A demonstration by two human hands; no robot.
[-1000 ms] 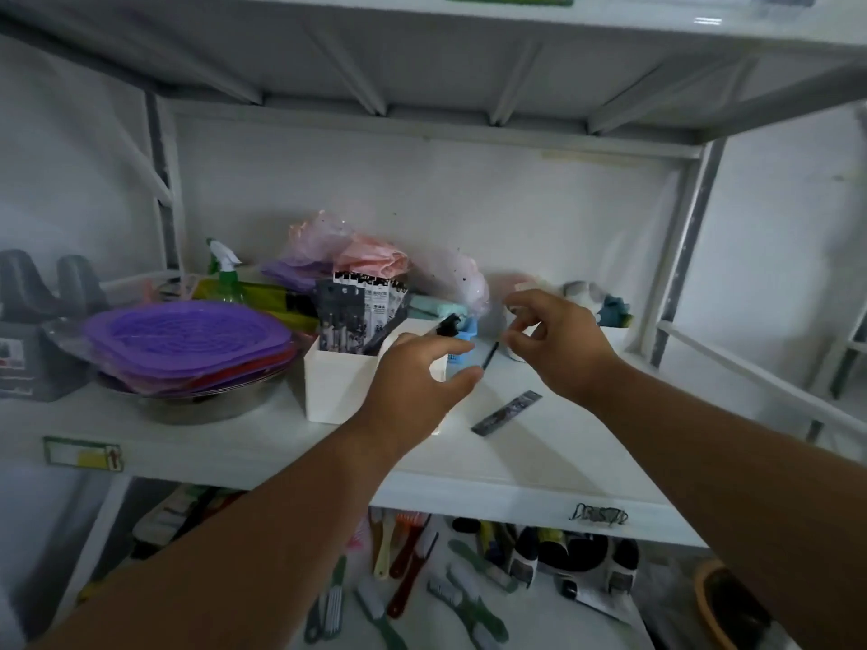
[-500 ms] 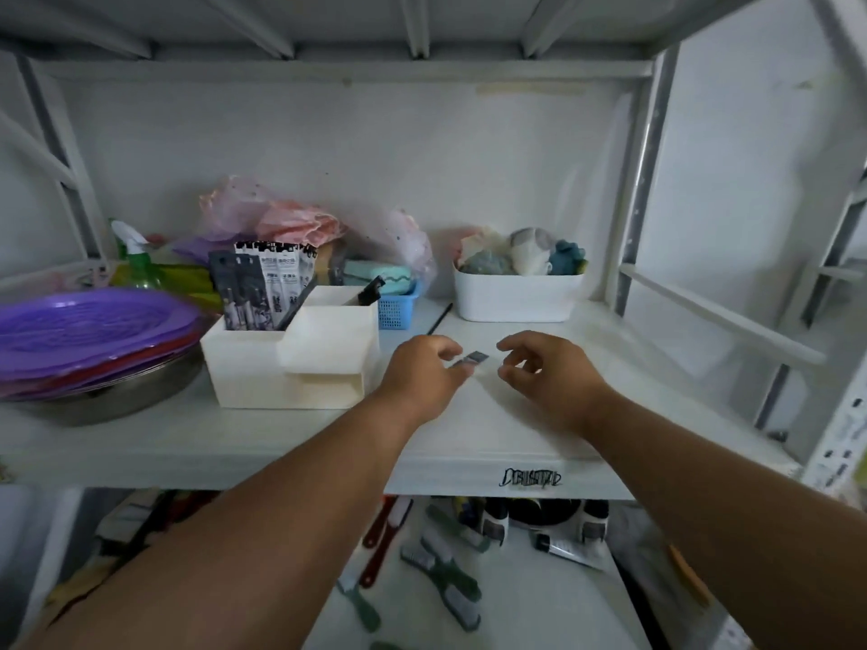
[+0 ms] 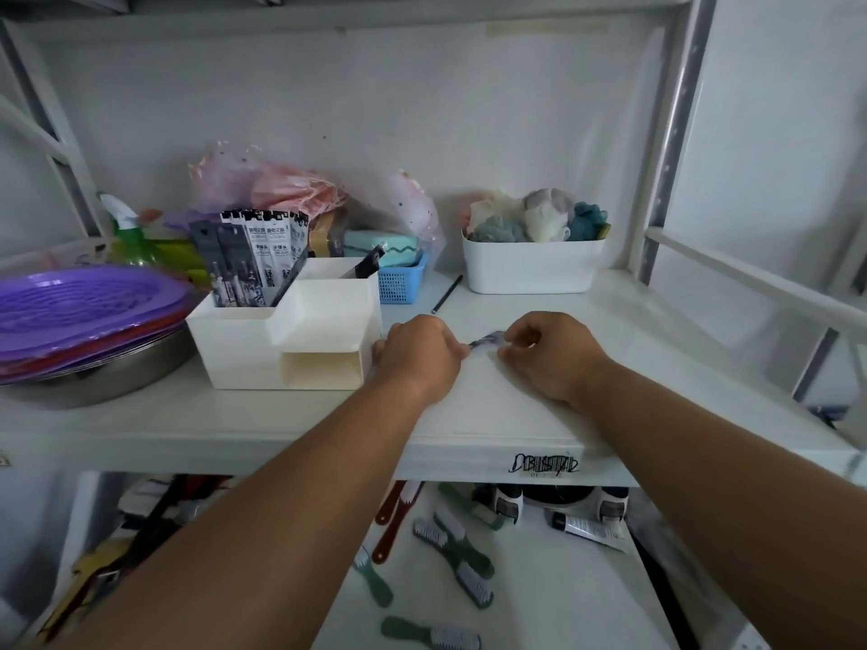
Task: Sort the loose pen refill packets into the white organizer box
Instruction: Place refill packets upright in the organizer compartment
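**Last loose packet finally getting picked up**

So a second ago both hands were up in the air near the box with the packet just lying flat on the shelf. Half a second ago the left hand had dropped onto one end of it. Now both hands are down on it: the left hand (image 3: pixel 417 351) has its fingers curled around one end, and the right hand (image 3: pixel 546 351) pinches the other end with its fingertips. The packet (image 3: pixel 488 341) is between them, mostly hidden, and it looks a bit crumpled or lifted off the shelf (image 3: pixel 469 415), though it's blurry so I can't swear to that.

Location-wise, the packet sits at about 3 o'clock from the box (image 3: pixel 281 349), just beside its right wall, with the left hand touching or nearly touching that wall. The box already has a bunch of packets (image 3: pixel 255 260) standing in its back-left compartment, at 10 o'clock from the hands.

My read: the grab is basically done, and what's left is lifting this one over and dropping it in with the others. There's also a thin black stick (image 3: pixel 447 294) lying at 12 o'clock from the hands, maybe a bare refill.
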